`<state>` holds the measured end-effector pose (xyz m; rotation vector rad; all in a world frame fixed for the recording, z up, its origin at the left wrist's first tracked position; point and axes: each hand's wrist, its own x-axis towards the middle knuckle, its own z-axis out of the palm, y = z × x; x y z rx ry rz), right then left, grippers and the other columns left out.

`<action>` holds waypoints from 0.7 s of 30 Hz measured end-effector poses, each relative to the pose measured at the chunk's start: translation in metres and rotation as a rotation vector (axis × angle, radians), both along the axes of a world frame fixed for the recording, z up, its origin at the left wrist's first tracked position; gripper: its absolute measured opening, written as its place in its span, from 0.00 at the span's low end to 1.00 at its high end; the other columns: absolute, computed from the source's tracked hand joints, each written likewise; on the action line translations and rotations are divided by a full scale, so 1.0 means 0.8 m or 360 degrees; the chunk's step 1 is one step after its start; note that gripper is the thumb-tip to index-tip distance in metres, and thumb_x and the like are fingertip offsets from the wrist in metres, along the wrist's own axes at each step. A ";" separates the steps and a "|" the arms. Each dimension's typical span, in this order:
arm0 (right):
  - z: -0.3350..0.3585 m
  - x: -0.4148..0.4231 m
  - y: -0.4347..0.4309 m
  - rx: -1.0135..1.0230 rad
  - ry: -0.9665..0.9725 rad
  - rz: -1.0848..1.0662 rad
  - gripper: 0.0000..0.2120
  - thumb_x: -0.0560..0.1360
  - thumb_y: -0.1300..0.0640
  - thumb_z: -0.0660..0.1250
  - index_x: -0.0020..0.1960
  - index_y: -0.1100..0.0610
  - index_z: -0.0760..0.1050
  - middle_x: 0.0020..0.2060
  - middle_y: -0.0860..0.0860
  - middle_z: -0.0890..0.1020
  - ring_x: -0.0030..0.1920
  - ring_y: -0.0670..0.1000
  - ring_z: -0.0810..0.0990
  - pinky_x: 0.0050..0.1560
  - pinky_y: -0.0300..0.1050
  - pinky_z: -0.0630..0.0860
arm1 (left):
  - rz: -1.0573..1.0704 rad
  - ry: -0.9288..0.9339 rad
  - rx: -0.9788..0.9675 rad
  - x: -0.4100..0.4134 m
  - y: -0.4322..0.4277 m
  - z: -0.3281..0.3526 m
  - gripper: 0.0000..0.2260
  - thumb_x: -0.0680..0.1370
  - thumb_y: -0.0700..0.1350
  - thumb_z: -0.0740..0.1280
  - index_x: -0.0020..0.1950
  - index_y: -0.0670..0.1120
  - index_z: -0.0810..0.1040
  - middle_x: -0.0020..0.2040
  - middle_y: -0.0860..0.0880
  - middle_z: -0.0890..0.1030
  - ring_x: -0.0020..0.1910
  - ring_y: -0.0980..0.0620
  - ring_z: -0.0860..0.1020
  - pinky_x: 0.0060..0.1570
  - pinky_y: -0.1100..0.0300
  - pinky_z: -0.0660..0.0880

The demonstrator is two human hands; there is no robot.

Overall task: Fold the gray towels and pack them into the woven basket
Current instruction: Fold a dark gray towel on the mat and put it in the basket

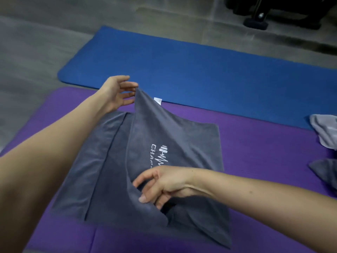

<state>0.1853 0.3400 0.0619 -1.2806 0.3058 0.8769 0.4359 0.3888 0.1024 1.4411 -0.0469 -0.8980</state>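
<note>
both our bare hands are working on one gray towel (pixel 113 170), which is lying on the purple mat (pixel 264 143) right in front of us. starting at the left, our left hand (pixel 116 94) is reaching out over the mat and pinching the towel's far corner at its fingertips, lifting it into a peak while its other fingers are spreading loose. below that, the towel is showing dark slate gray and softly napped, its left part lying flat with a long straight fold edge running down it. the raised flap is draping from the peak toward us, carrying a white stitched logo (pixel 160 154) with lettering, partly hidden by our right hand. a white tag (pixel 158 100) is sticking out just beside the peak. further right and nearer, our right hand (pixel 164 183) is curling fingers and thumb around the flap's near edge, gripping it. beyond, a blue mat (pixel 200 66) is lying alongside the purple one. at the right edge, a pale gray cloth (pixel 324 130) and another gray towel (pixel 326 172) are lying crumpled.
</note>
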 end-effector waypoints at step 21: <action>-0.112 0.175 0.024 -0.2108 -0.0880 -0.0073 0.12 0.78 0.57 0.61 0.58 0.55 0.78 0.57 0.56 0.80 0.58 0.58 0.76 0.56 0.46 0.69 | 0.0023 -0.0910 0.1651 -0.143 0.235 -0.188 0.05 0.74 0.44 0.66 0.45 0.43 0.78 0.48 0.39 0.82 0.51 0.40 0.79 0.47 0.53 0.73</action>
